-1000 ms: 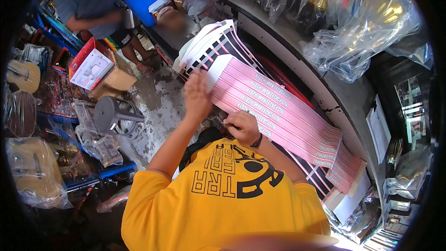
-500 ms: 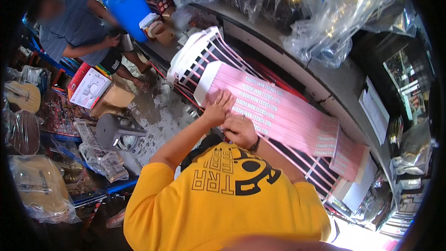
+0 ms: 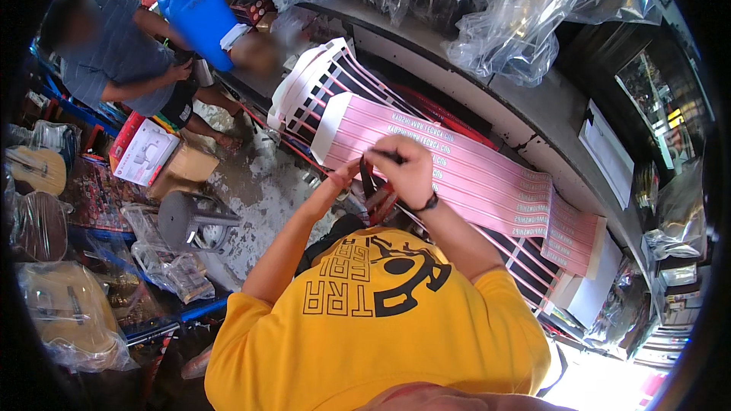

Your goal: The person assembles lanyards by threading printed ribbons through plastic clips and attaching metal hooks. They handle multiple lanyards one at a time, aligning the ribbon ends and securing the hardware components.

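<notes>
In front of me a long pink sheet point(image 3: 464, 171) with rows of dark print lies across a white slatted rack, and my right hand point(image 3: 407, 171) rests on its near edge. A red and white box point(image 3: 141, 152) sits on the floor to my left beside a brown carton point(image 3: 186, 171). Clear plastic bags point(image 3: 518, 23) crowd the shelf above.

left hand point(image 3: 344, 180) half hidden; right hand point(image 3: 407, 171) clenched (wrist banded), arms raised

Left hand point(image 3: 344, 176) mostly hidden.
</notes>
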A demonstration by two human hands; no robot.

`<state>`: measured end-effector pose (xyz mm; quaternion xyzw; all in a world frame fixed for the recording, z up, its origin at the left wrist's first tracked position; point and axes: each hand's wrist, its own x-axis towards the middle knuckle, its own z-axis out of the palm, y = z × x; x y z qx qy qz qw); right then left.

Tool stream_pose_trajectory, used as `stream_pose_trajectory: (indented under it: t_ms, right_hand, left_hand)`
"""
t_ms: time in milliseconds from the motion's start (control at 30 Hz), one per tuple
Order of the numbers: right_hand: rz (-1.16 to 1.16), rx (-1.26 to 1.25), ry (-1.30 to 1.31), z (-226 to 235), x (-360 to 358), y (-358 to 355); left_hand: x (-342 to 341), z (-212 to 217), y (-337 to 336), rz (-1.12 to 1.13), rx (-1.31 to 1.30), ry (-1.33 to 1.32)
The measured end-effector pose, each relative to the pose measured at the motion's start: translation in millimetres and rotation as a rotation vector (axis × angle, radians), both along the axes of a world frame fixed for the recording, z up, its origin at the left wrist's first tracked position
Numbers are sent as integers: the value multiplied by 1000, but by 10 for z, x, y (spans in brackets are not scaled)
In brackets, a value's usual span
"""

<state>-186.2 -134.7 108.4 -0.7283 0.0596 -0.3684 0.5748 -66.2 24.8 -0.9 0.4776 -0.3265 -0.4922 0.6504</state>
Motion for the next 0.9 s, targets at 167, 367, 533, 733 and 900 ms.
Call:
stream_pose_trajectory:
  t_ms: [167, 367, 533, 733, 900]
  right_hand:
    - [82, 18, 1, 683, 231, -91]
    - [203, -28, -11, 1334, 327, 185]
    - [251, -153, -189, 1651, 494, 456]
    - [322, 222, 69, 1831, 536, 846]
    - [431, 356, 60, 1676, 337, 1377]
  left_hand:
    - [-208, 171, 59, -67, 176, -254]
    - [-398, 457, 176, -116, 84, -301]
    - [-529, 739, 717, -73, 103, -244]
    - [-699, 1020, 1610, -22, 284, -245]
    - [-722, 1198, 1986, 120, -141, -167]
